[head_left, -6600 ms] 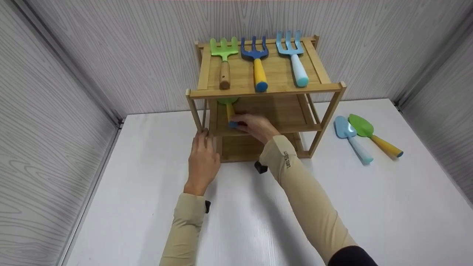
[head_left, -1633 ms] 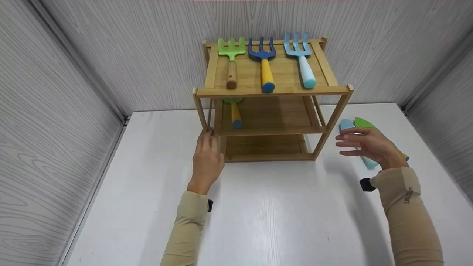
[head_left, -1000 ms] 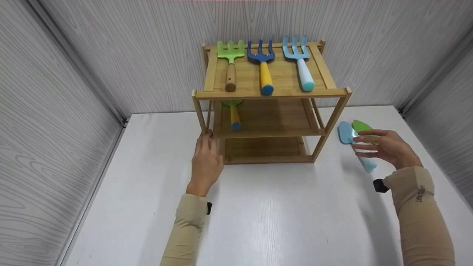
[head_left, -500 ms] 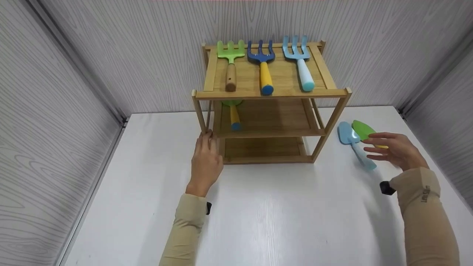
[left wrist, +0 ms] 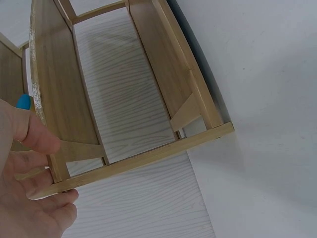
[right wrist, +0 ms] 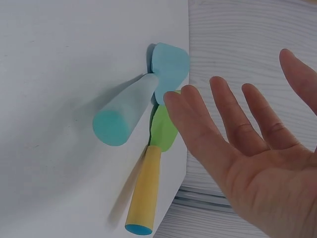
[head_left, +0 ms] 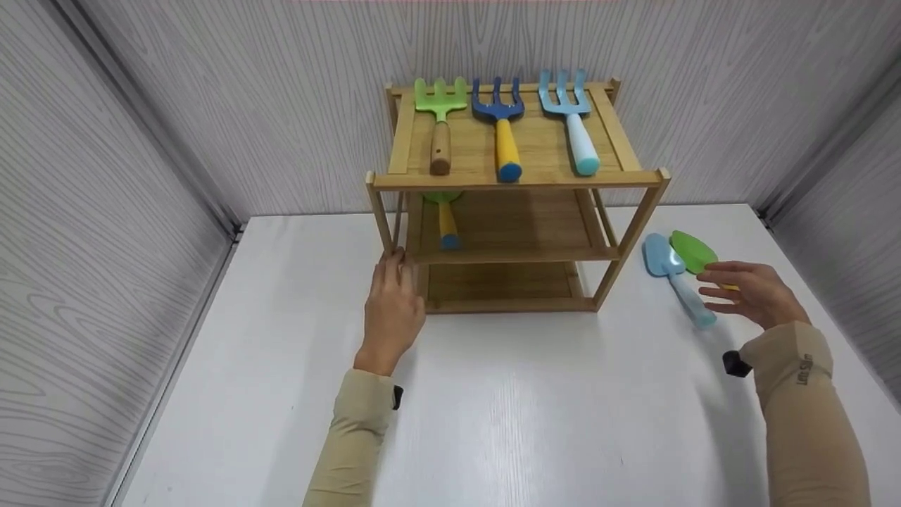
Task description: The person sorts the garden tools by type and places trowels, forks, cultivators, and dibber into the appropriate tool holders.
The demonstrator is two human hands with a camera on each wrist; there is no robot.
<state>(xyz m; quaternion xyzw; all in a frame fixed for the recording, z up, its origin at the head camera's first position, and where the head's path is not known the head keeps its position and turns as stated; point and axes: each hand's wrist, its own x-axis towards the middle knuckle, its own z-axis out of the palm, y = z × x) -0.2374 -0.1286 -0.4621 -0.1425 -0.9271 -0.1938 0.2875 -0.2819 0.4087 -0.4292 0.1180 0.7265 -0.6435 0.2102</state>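
Note:
My left hand [head_left: 393,310] grips the front left post of a three-tier wooden rack [head_left: 514,256], level with the middle shelf. The left wrist view shows thumb and fingers around the wood. To the right, my right hand [head_left: 757,292] hovers over two hand trowels on the white table, fingers spread and holding nothing. One trowel is light blue [head_left: 660,255]. The other is a green trowel [head_left: 693,251] with a yellow handle [right wrist: 143,191], mostly covered by my hand in the head view. Another green trowel [head_left: 448,222] lies at the left of the middle shelf, its blade partly hidden.
On the top shelf lie three hand forks: a green fork [head_left: 440,144], a dark blue fork [head_left: 505,144] and a light blue fork [head_left: 581,141]. Grey wood-grain walls [head_left: 310,105] stand behind and at both sides of the white table [head_left: 493,408].
My right hand has let go of the green trowel on the middle shelf and moved right to above the two trowels on the table. My left hand has stayed on the rack.

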